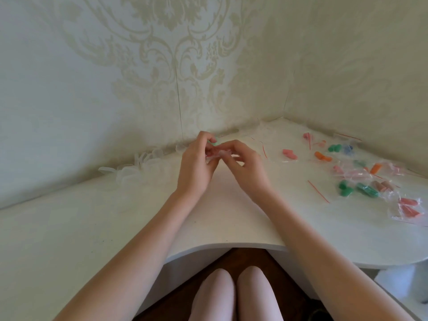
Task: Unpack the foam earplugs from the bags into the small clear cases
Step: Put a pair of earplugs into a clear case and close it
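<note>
1. I see both hands up over the middle of the white corner bench (231, 216), close to the wall.
2. Left hand (196, 165): grip is pinched on a small clear plastic zip bag with a red seal line (216, 155). A green foam earplug (213, 142) shows at its fingertips; I can't tell if it's in the bag or out.
3. Right hand (243, 163): grip is curled onto the other end of the same bag, fingers touching the left hand's.
4. Row of small clear plastic cases (141, 165) sits left of the hands along the wall edge, lids look open.
5. Right side of the bench: scattered clear bags of coloured foam earplugs (368, 179) in pink, orange, green, blue and red, well apart from the hands.
6. Loose red seal strips (318, 191) lie between the hands and that pile.
</note>
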The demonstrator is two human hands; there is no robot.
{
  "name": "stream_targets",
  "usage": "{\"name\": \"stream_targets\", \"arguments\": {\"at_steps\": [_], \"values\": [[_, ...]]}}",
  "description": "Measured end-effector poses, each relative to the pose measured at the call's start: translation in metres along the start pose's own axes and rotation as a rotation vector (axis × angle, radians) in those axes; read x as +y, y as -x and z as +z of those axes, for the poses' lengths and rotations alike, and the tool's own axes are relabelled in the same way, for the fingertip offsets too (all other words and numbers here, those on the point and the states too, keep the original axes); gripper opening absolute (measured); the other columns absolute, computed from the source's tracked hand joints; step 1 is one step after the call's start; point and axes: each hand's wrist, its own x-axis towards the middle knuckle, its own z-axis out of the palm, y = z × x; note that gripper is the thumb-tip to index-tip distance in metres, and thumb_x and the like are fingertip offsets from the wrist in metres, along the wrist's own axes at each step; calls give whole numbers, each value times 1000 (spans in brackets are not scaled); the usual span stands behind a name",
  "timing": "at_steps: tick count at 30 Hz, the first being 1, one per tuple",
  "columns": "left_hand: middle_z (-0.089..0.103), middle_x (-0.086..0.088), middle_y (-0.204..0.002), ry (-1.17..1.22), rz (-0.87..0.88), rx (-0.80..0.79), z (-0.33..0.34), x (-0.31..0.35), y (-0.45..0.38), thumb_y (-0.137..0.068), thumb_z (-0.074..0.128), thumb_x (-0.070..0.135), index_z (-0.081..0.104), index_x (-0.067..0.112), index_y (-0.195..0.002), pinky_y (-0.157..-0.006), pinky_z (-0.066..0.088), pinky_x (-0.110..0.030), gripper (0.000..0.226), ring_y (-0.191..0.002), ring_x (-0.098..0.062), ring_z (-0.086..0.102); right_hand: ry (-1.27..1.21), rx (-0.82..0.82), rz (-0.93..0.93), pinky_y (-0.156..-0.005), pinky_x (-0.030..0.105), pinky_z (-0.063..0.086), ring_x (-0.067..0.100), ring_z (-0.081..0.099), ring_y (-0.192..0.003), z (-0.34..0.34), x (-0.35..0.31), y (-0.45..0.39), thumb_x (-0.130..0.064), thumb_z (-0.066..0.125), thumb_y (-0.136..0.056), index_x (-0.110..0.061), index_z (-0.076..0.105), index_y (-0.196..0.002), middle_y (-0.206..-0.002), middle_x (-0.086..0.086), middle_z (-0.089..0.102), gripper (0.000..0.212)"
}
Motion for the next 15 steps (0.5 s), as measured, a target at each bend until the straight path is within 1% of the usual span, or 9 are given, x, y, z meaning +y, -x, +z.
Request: {"name": "stream_targets", "arguments": {"at_steps": [2, 5, 7, 9, 11, 12, 13, 14, 15], "values": [[56, -2, -84, -50, 37, 28, 2, -2, 0, -76, 76, 4, 53, 5, -97, -69, 42, -22, 32, -80, -19, 54, 25, 143, -21, -79, 18, 43, 4, 56, -91, -5, 3, -1, -18, 65, -88, -23, 68, -86, -89, -13, 63, 7], [52, -10, -92, -138, 58, 111, 2, -3, -1, -68, 82, 7, 52, 3, -92, -72, 42, -28, 39, -83, -26, 51, -2, 199, -7, -68, 15, 43, 4, 56, -76, -11, 5, -1, -10, 68, -84, -21, 70, -81, -83, -12, 60, 11], [50, -11, -89, -136, 86, 122, 1, -2, 1, -69, 81, 8, 49, 3, -87, -62, 44, -32, 37, -71, -24, 51, 1, 215, -9, -65, 18, 45, 6, 56, -71, -11, 3, 0, -6, 66, -83, -19, 70, -82, -81, -7, 63, 14], [48, -9, -84, -165, 157, 115, 0, -1, 3, -73, 77, 6, 42, 10, -87, -52, 39, -27, 38, -60, -17, 44, 10, 268, 30, -63, 19, 45, 5, 56, -68, -11, 4, 0, -6, 64, -84, -21, 67, -81, -76, -4, 63, 16], [48, -7, -80, -250, 265, 127, 1, 2, 4, -79, 73, 9, 37, 15, -85, -48, 35, -22, 36, -57, -15, 42, -13, 368, 80, -62, 25, 47, 7, 57, -64, -13, 5, 0, -10, 61, -86, -26, 61, -79, -68, -6, 61, 18], [49, -5, -78, -271, 316, 118, 3, 3, 4, -82, 69, 14, 38, 17, -85, -46, 33, -19, 32, -57, -14, 43, -38, 412, 100, -63, 30, 50, 9, 59, -66, -15, 7, 0, -11, 60, -87, -28, 59, -80, -67, -7, 61, 18], [49, -3, -76, -266, 350, 86, 5, 4, 5, -83, 66, 20, 40, 19, -83, -46, 35, -21, 26, -56, -14, 44, -61, 432, 115, -66, 32, 52, 11, 61, -70, -17, 7, 0, -11, 59, -87, -27, 58, -81, -69, -8, 62, 17], [50, 1, -74, -239, 348, 43, 6, 5, 6, -83, 63, 25, 44, 19, -81, -45, 39, -25, 21, -53, -14, 46, -71, 422, 123, -70, 30, 52, 9, 62, -76, -18, 7, 1, -10, 59, -87, -25, 59, -83, -73, -10, 64, 16], [52, 3, -72, -200, 293, 0, 8, 5, 7, -83, 63, 30, 49, 17, -79, -46, 44, -27, 19, -52, -14, 49, -53, 391, 116, -75, 25, 49, 7, 62, -83, -18, 7, 2, -8, 59, -87, -23, 61, -83, -81, -12, 65, 15]]}}
